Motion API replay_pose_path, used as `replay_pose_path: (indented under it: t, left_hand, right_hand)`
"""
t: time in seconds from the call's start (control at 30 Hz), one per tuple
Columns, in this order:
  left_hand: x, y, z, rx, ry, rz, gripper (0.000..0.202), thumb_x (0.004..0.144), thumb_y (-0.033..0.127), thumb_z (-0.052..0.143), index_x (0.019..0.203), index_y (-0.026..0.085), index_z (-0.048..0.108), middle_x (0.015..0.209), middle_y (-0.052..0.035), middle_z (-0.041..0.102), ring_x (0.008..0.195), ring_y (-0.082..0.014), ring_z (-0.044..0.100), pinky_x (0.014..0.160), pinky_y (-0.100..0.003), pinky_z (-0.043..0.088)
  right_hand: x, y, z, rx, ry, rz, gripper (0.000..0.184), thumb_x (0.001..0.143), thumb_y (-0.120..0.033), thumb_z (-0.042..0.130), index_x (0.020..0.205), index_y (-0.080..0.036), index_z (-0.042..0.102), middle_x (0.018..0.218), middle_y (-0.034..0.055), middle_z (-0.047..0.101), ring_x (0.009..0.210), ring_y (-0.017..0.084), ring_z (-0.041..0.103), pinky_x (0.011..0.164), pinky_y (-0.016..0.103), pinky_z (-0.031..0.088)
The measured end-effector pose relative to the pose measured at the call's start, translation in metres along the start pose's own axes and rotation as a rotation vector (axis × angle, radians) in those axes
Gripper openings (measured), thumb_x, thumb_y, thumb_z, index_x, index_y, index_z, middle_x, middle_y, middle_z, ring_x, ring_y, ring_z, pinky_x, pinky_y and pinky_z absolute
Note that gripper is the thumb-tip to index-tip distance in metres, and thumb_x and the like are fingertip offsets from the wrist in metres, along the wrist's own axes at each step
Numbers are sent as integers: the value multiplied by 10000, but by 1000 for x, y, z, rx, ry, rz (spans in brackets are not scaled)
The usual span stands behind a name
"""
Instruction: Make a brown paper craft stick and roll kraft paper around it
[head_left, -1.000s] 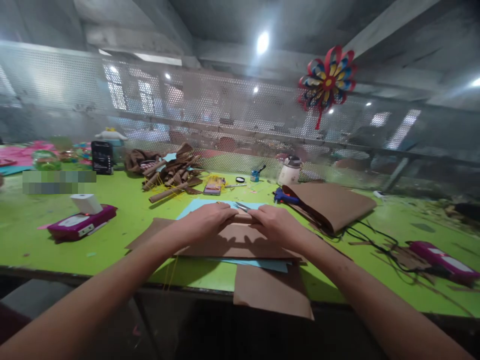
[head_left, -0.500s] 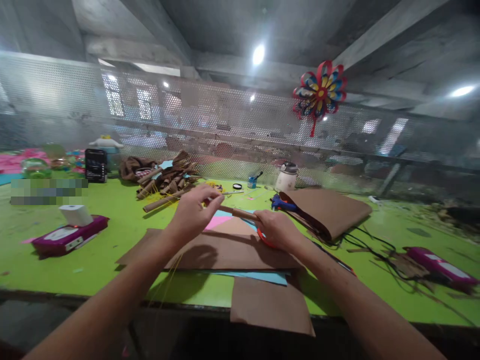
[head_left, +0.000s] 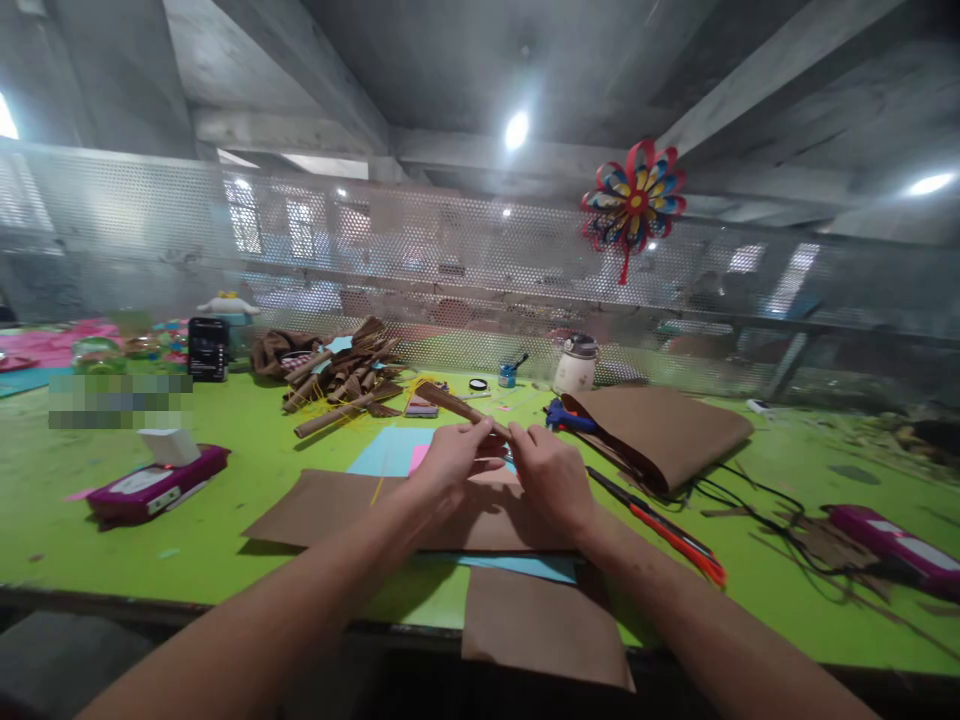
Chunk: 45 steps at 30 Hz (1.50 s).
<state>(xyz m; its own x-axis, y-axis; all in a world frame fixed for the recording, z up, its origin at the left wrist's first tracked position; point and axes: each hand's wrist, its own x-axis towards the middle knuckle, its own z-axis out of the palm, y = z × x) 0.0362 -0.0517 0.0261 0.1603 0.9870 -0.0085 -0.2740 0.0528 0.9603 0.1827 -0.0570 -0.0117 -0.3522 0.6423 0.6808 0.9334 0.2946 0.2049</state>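
Observation:
Both hands are closed on a narrow strip of rolled brown paper [head_left: 457, 404], which slants away from me to the upper left and widens at its far end. My left hand [head_left: 454, 465] pinches it near the lower part. Close beside it, my right hand [head_left: 551, 478] grips the lower end, partly hiding it. Below the hands lies a sheet of brown paper [head_left: 337, 505], with light blue paper [head_left: 382, 450] and a bit of pink paper [head_left: 420, 458] behind it. Another brown sheet [head_left: 544, 625] hangs over the table's front edge.
A red utility knife [head_left: 679, 540] lies right of my hands. Behind it are a blue glue gun [head_left: 566, 415] and folded brown paper [head_left: 667, 430]. Brown paper rolls [head_left: 349, 375] are heaped at back left. Purple power strips [head_left: 161, 487] sit at both sides; black cables [head_left: 772, 520] run right.
My left hand has slid down and right along the roll, close to my right hand, baring the roll's wider far end. My right hand has shifted slightly; the view has tilted a little.

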Motion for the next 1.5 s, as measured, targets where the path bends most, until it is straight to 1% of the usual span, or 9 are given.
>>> replay_pose_path:
  t: [0.23,0.43,0.6,0.7,0.83,1.0,1.27,1.37,1.5]
  left_hand:
    - [9,-6,0,-187,118,113,138,701,249,671,726,114,654,737,-49,664,686,-111,594,694,-245,469]
    - [19,-12,-15,-169,1,267,255,687,295,694,871,120,666,876,-79,670,836,-170,611,794,-324,476]
    - [24,-12,-20,-191,-39,339,227,694,269,698,865,126,653,883,-68,656,815,-167,613,767,-314,487]
    - [21,-7,-20,-193,-57,335,228,694,264,705,868,124,658,884,-68,654,818,-162,610,722,-279,492]
    - [14,-2,-18,-196,-97,344,220,687,239,714,865,120,665,878,-64,657,868,-184,613,765,-298,500]
    - [9,1,-15,-204,-185,341,181,724,214,685,874,120,648,861,-67,675,879,-199,633,865,-369,486]
    - [4,7,-12,-215,-271,346,179,733,215,681,887,127,661,925,-96,700,947,-230,640,915,-403,463]
    - [3,8,-13,-231,-296,340,194,726,210,692,900,134,656,922,-97,706,961,-250,639,917,-432,459]
    - [6,8,-16,-256,-298,315,176,747,219,677,898,139,635,901,-97,711,970,-259,641,919,-452,456]
  right_hand:
    - [-2,-5,10,49,93,-54,350,855,-120,458,1203,-80,477,816,92,559,737,219,493,606,309,341]
    - [-4,-12,3,131,129,-47,392,891,-116,379,1275,-69,436,851,110,565,765,236,503,671,344,402]
    - [-4,-13,-4,369,133,37,428,928,-304,385,1292,-86,441,976,146,577,873,252,539,753,365,439]
    - [-2,-7,-7,617,141,176,471,909,-423,411,1256,-111,481,1027,140,592,916,247,554,785,356,443]
    - [4,7,-8,998,15,393,468,901,-509,360,960,-130,629,840,80,640,747,188,583,683,298,450]
    - [6,19,-4,1450,-320,496,498,798,-598,482,671,-128,586,558,19,573,493,116,517,514,243,403]
    - [7,21,-9,1670,-279,568,373,684,-479,684,687,-108,640,486,-18,542,425,60,409,436,204,301]
    - [5,19,-10,1738,-312,581,355,685,-454,697,697,-103,646,484,-16,551,413,55,414,435,203,315]
    - [2,17,-12,1823,-392,499,356,759,-461,634,730,-106,636,587,25,619,470,79,498,497,222,397]
